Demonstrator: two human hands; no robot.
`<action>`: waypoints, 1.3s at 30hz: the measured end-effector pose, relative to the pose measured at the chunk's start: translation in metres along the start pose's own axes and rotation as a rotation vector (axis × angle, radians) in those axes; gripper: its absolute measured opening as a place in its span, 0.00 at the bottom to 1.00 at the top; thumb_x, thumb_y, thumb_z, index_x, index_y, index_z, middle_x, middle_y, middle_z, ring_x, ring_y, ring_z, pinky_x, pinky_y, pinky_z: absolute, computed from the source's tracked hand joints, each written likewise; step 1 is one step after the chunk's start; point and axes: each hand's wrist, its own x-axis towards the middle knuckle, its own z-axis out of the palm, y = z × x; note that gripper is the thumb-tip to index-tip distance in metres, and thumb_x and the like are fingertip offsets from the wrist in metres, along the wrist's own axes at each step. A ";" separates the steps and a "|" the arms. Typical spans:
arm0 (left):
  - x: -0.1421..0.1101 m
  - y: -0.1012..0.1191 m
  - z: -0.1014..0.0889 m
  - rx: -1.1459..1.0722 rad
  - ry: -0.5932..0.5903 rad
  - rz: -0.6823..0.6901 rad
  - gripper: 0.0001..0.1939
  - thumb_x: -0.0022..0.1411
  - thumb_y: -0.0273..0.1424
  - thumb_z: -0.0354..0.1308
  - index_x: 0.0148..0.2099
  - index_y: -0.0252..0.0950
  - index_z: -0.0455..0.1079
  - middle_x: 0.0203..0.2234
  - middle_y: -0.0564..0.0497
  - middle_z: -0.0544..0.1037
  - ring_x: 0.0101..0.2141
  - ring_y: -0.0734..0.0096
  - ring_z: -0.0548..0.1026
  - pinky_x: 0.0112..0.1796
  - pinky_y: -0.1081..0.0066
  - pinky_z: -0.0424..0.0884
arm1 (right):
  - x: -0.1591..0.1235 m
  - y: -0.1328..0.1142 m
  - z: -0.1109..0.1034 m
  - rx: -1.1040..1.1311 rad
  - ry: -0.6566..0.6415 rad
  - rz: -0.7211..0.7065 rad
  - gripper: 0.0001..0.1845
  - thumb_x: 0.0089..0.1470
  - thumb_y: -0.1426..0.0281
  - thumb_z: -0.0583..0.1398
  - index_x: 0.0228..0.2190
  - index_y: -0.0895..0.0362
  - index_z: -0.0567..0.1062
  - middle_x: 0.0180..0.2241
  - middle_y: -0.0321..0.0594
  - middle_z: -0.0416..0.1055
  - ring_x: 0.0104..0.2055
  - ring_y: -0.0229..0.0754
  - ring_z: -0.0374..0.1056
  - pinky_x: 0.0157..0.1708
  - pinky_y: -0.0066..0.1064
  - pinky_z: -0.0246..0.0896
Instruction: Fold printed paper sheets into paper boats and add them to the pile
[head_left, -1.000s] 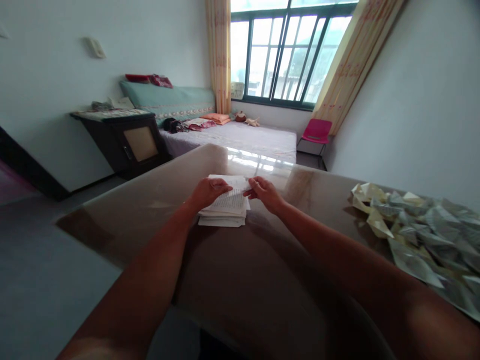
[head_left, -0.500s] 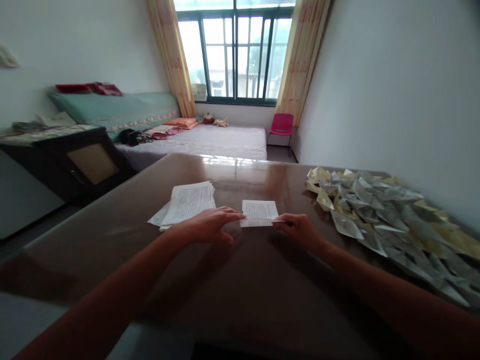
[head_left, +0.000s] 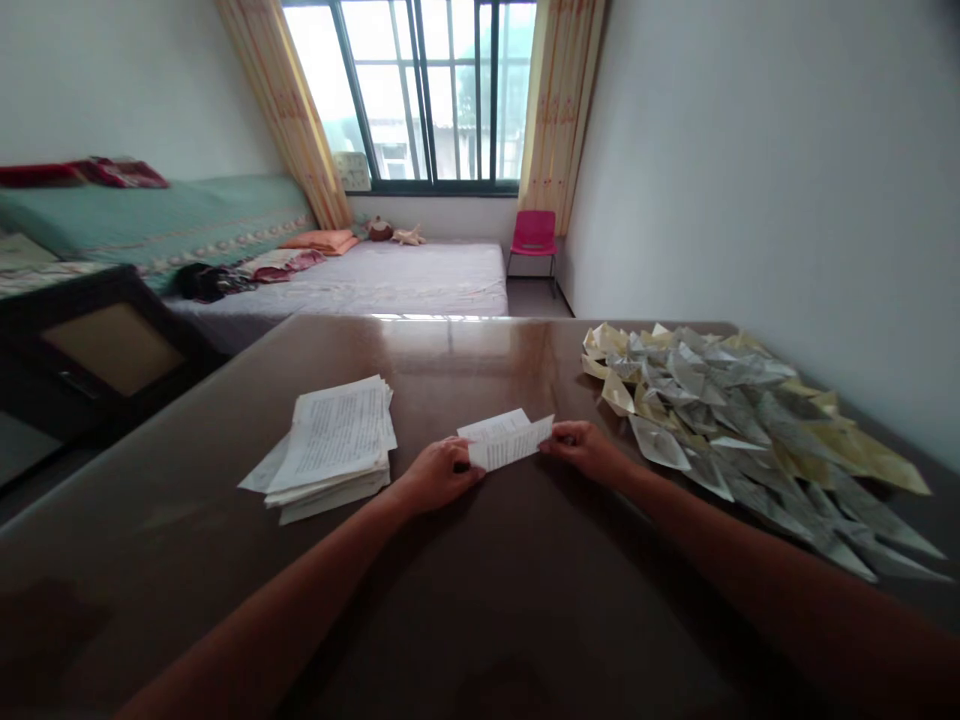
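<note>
A small folded sheet of printed paper [head_left: 511, 446] is held between my two hands over the brown table, its near flap raised and its right end tilted up. My left hand [head_left: 442, 472] pinches the left end of the sheet. At the right end, my right hand [head_left: 581, 450] grips the paper between thumb and fingers. Left of my left hand lies a stack of printed sheets [head_left: 334, 435], its edges uneven. To the right of my right hand spreads a large heap of folded paper boats [head_left: 712, 390], some white with print and some yellowish.
The glossy brown table [head_left: 420, 360] runs away from me. Beyond it stand a bed [head_left: 427, 275], a pink chair [head_left: 534, 232] and a window with curtains. At the left is a dark cabinet [head_left: 112, 340]; a white wall borders the right side.
My left hand has gone from lying stretched over the paper to pinching its left end. The sheet's near flap is now raised and the sheet tilted. The whole view has turned slightly right.
</note>
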 end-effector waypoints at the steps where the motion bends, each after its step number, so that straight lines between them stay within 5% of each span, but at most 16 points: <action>1: -0.002 0.000 0.002 -0.027 0.013 -0.004 0.11 0.62 0.35 0.54 0.37 0.39 0.78 0.42 0.51 0.79 0.46 0.66 0.74 0.48 0.71 0.67 | 0.007 0.001 -0.001 -0.009 -0.014 -0.003 0.18 0.53 0.57 0.57 0.28 0.59 0.75 0.26 0.36 0.70 0.29 0.37 0.62 0.31 0.27 0.57; 6: -0.005 -0.002 0.015 -0.071 0.194 -0.149 0.14 0.64 0.35 0.51 0.34 0.36 0.77 0.42 0.46 0.77 0.46 0.64 0.73 0.48 0.66 0.68 | 0.031 -0.004 0.000 -0.211 -0.030 0.067 0.16 0.54 0.59 0.55 0.25 0.59 0.72 0.22 0.32 0.66 0.25 0.34 0.60 0.27 0.26 0.52; 12: 0.000 -0.005 0.024 0.011 0.317 -0.193 0.16 0.64 0.34 0.51 0.25 0.34 0.71 0.43 0.45 0.74 0.47 0.62 0.70 0.50 0.61 0.67 | 0.029 -0.008 0.011 -0.458 0.087 0.190 0.11 0.53 0.62 0.58 0.35 0.54 0.73 0.29 0.35 0.74 0.30 0.38 0.67 0.28 0.26 0.51; 18: 0.001 0.000 0.021 0.144 0.302 -0.207 0.16 0.63 0.33 0.52 0.24 0.35 0.70 0.45 0.45 0.72 0.49 0.60 0.66 0.49 0.60 0.68 | 0.025 -0.009 0.019 -0.570 0.138 0.144 0.20 0.56 0.63 0.56 0.51 0.51 0.67 0.26 0.32 0.73 0.26 0.38 0.68 0.26 0.27 0.49; 24: 0.003 0.003 0.017 0.239 0.236 -0.271 0.15 0.62 0.33 0.53 0.24 0.35 0.70 0.45 0.46 0.71 0.49 0.59 0.66 0.45 0.59 0.69 | 0.026 -0.012 0.019 -0.575 0.144 0.045 0.10 0.56 0.65 0.56 0.39 0.50 0.75 0.31 0.33 0.74 0.29 0.36 0.68 0.29 0.27 0.50; 31: 0.001 0.006 0.016 0.321 0.202 -0.271 0.13 0.60 0.32 0.54 0.23 0.36 0.66 0.44 0.48 0.71 0.48 0.58 0.66 0.42 0.60 0.69 | 0.026 -0.012 0.019 -0.568 0.148 0.048 0.09 0.55 0.65 0.57 0.37 0.49 0.75 0.33 0.32 0.75 0.29 0.36 0.68 0.30 0.27 0.51; 36: 0.000 0.009 0.012 0.424 0.270 -0.261 0.06 0.59 0.33 0.57 0.31 0.36 0.68 0.43 0.44 0.71 0.48 0.54 0.68 0.43 0.56 0.69 | 0.027 -0.012 0.020 -0.591 0.130 0.065 0.09 0.56 0.65 0.56 0.38 0.49 0.75 0.34 0.32 0.75 0.30 0.36 0.68 0.30 0.27 0.51; 39: 0.001 0.015 0.016 0.451 0.308 -0.072 0.10 0.64 0.28 0.51 0.46 0.36 0.70 0.53 0.43 0.69 0.57 0.55 0.61 0.52 0.56 0.65 | 0.028 -0.013 0.020 -0.610 0.121 0.069 0.09 0.57 0.65 0.56 0.39 0.49 0.74 0.35 0.33 0.75 0.30 0.36 0.68 0.29 0.27 0.51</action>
